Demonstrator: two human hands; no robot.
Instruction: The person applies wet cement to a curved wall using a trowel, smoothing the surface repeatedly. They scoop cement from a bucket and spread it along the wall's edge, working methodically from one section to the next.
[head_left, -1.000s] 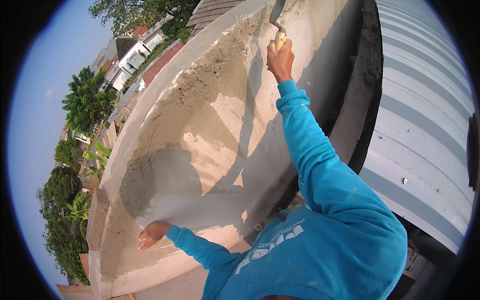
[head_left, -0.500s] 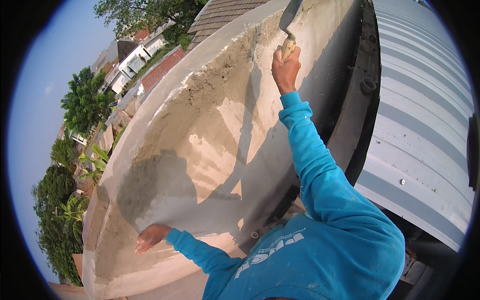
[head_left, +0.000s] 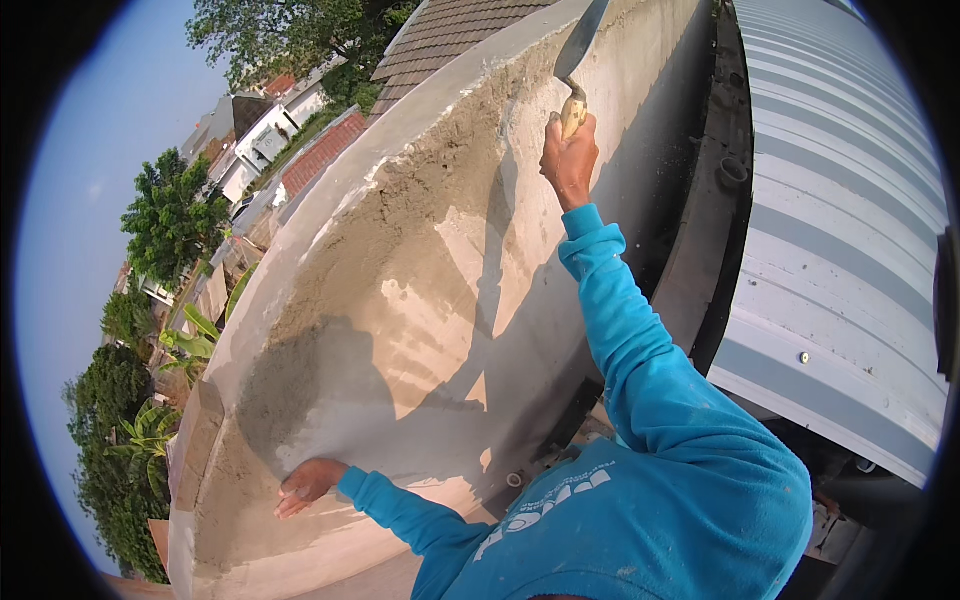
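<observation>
A trowel with a pale wooden handle and a grey metal blade (head_left: 581, 40) is gripped in my right hand (head_left: 569, 165), my arm stretched toward the upper part of the wall. The fingers are wrapped round the handle, and the blade points up and away. At the lower left, my left hand (head_left: 310, 486) holds nothing, its fingers stretched out close to the wall; whether it touches the surface I cannot tell. Rough, damp-looking mortar (head_left: 400, 210) spreads in a band below the top edge of the wall (head_left: 420, 330), with smoother, paler patches beneath.
A corrugated metal roof (head_left: 830, 240) lies to the right, beyond a dark gutter-like channel (head_left: 700, 215). Along the left, the wall's top edge (head_left: 290, 265) drops off toward trees (head_left: 170, 215) and houses. A tiled roof (head_left: 450, 40) stands behind it.
The trowel has come slightly lower and its blade shows more fully. My left hand sits a little farther right, its fingers still stretched out.
</observation>
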